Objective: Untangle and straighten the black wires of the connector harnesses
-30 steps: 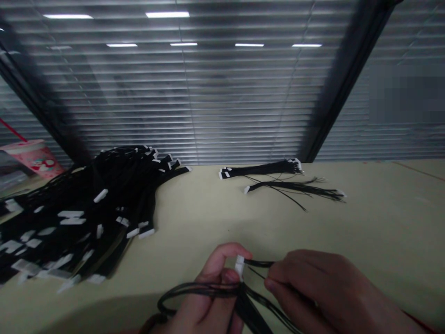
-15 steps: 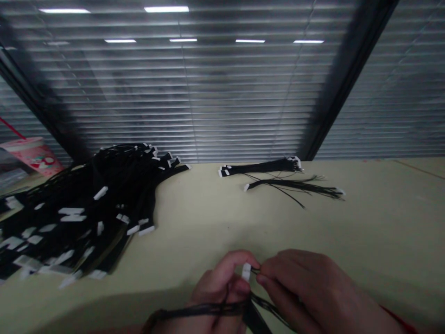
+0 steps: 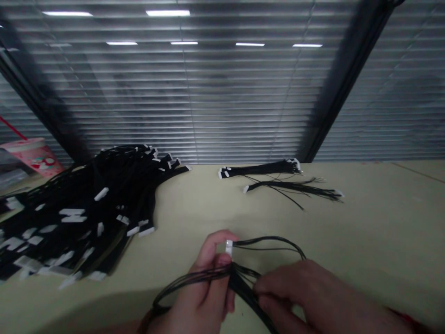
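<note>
Over the pale table (image 3: 194,208), left hand (image 3: 208,287) pinches a small white rectangular connector (image 3: 228,248) | thin black wires (image 3: 271,238) look partly seated, others loose | right hand (image 3: 306,290): grip, can't tell!

Table, pale yellow-green top (image 3: 194,208), with contents.
Left side: one large heap of black cables (image 3: 114,185), white connectors at their ends; one pink patterned cup (image 3: 40,157), red straw, beside the heap; towards the far edge, one neat black cable bundle (image 3: 260,168); just nearer, one looser bundle (image 3: 295,186), strands splayed.
</note>
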Demonstrator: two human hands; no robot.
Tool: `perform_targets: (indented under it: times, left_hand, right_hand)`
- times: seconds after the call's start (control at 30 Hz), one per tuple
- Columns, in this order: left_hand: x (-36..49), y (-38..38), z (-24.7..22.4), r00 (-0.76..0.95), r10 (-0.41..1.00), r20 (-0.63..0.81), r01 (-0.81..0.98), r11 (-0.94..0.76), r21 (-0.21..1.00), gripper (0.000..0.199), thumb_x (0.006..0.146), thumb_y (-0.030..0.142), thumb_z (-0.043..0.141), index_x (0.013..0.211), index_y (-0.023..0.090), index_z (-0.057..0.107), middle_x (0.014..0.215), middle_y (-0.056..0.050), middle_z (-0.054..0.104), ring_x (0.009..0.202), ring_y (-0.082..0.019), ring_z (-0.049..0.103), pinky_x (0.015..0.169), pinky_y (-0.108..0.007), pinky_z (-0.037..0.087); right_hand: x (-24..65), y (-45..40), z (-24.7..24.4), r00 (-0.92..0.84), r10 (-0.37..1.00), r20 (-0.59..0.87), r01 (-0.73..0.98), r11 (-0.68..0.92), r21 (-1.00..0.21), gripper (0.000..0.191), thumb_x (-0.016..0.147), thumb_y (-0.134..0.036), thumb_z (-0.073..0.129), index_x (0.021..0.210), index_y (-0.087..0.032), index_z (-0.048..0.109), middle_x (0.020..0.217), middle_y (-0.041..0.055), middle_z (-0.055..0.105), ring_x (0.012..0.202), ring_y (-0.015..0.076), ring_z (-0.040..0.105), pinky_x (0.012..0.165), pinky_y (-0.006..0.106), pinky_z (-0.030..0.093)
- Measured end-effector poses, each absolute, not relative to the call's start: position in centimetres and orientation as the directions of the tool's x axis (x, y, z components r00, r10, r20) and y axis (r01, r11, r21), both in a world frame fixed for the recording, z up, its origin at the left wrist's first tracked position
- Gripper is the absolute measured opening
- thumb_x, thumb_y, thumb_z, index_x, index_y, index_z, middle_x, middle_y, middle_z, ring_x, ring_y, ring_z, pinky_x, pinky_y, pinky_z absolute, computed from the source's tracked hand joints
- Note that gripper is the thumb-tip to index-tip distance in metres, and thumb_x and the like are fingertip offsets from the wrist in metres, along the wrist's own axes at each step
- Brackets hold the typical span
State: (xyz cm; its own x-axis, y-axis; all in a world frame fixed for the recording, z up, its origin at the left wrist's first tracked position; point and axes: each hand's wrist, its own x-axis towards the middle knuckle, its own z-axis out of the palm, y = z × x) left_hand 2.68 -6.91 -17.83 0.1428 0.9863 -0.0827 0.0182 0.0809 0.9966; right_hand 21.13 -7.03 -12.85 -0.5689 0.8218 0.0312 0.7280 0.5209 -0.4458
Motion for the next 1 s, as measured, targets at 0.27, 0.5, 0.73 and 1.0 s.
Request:
perform_targets:
  times: [0.27,0.5,0.73,1.0]
  left_hand:
    - [2.8,-7.2,-17.2,0.206,0.975,-0.085,0.108,0.064,0.992,0.036,0.093,0.049,0.036,0.113,0.023,0.052,0.051,0.006,0.041,0.045,-0.01,0.036,0.041,-0.019,0.029]
    - [2.6,-7.2,-17.5,0.201,0.974,-0.104,0.157,0.072,0.985,0.036,0.093,0.049,0.035,0.114,0.024,0.051,0.052,0.006,0.042,0.046,-0.01,0.038,0.042,-0.019,0.029]
    - [2.8,-7.2,-17.4,0.237,0.969,-0.076,0.121,0.048,0.992,0.033,0.094,0.047,0.034,0.11,0.024,0.051,0.052,0.006,0.04,0.045,-0.009,0.036,0.041,-0.018,0.028]
    - [2.7,-6.9,-18.0,0.231,0.967,-0.105,0.097,0.084,0.992,0.035,0.094,0.048,0.032,0.112,0.025,0.05,0.053,0.006,0.042,0.045,-0.01,0.037,0.04,-0.018,0.027]
  right_hand:
    - [19.7,-6.7,-12.8,-0.51,0.86,0.015,0.705,0.428,-0.565,0.022,0.074,-0.005,0.047,0.067,-0.02,0.06,0.067,-0.0065,0.064,0.06,0.0081,0.057,0.056,0.018,0.037]
    - [19.6,-6.5,-12.7,-0.468,0.882,-0.051,0.689,0.328,-0.647,0.021,0.075,-0.011,0.048,0.07,-0.021,0.065,0.065,-0.0052,0.064,0.059,0.0078,0.057,0.055,0.017,0.038]
    - [19.7,-5.9,-12.1,-0.452,0.885,-0.112,0.655,0.244,-0.716,0.017,0.077,-0.014,0.046,0.068,-0.018,0.06,0.063,-0.0032,0.058,0.057,0.0084,0.048,0.053,0.019,0.034]
    - [23.7,-3.3,-9.2,-0.632,0.775,0.033,-0.171,-0.098,-0.98,0.009,0.072,-0.015,0.051,0.064,-0.016,0.056,0.061,-0.0022,0.05,0.055,0.0066,0.045,0.052,0.018,0.035]
